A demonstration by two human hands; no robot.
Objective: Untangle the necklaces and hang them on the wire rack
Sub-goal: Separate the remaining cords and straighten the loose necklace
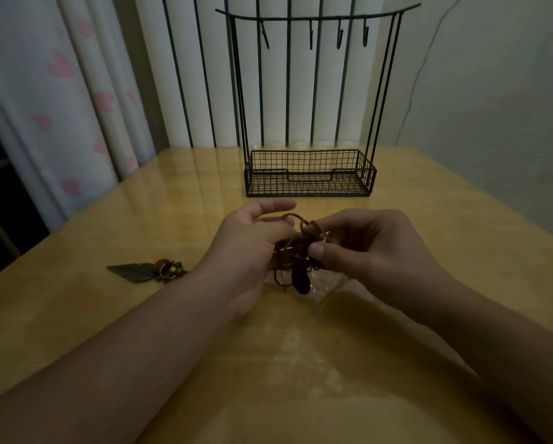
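At far left we see a feather pendant point(147, 271) lying on the table point(460, 219), apart from the knot. Our left hand point(252, 248) grips the tangled necklaces point(296, 251), index finger straight; our right hand point(364, 245) pinches a cord loop. Behind, the wire rack point(310, 174) shows 4 bare hooks, so we judge nothing hung yet.
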